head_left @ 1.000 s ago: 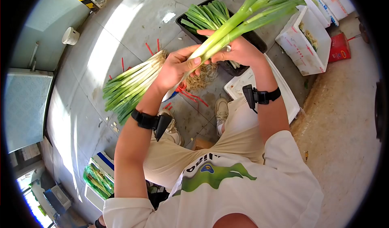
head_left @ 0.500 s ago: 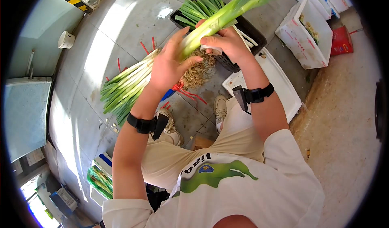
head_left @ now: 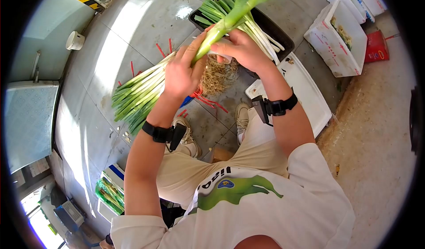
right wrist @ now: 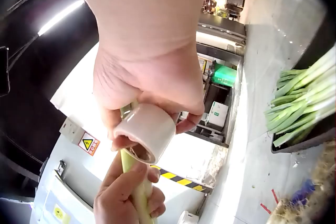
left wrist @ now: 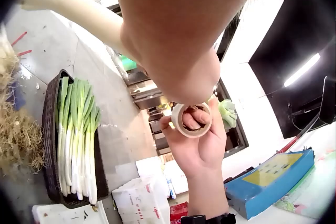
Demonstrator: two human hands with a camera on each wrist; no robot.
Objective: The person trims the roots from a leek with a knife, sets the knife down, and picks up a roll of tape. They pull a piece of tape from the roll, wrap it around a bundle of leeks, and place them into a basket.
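Note:
In the head view, my left hand (head_left: 182,72) grips a thick leek (head_left: 217,34) by its pale lower stalk, its green leaves pointing up and right. My right hand (head_left: 248,52) holds a white tape roll (head_left: 220,58) against the stalk. The right wrist view shows fingers of that hand passing into the roll (right wrist: 148,129), with the left hand (right wrist: 126,198) curled round the stalk just below. Seen from the left wrist, the roll (left wrist: 185,124) sits in the right palm (left wrist: 197,153), and the white stalk (left wrist: 73,11) runs to the upper left.
A pile of leeks (head_left: 141,92) with tangled roots (head_left: 217,78) lies left of centre, beside red strips (head_left: 210,104). Beyond the hands stands a black crate (head_left: 276,32) holding leeks. A white foam lid (head_left: 310,96) and foam box (head_left: 338,43) are at right.
The leek's leafy end has swung left and its stalk has tilted more upright. My left thumb, spread away half a second ago, has come in to the stalk. My right hand has shifted slightly left with the roll.

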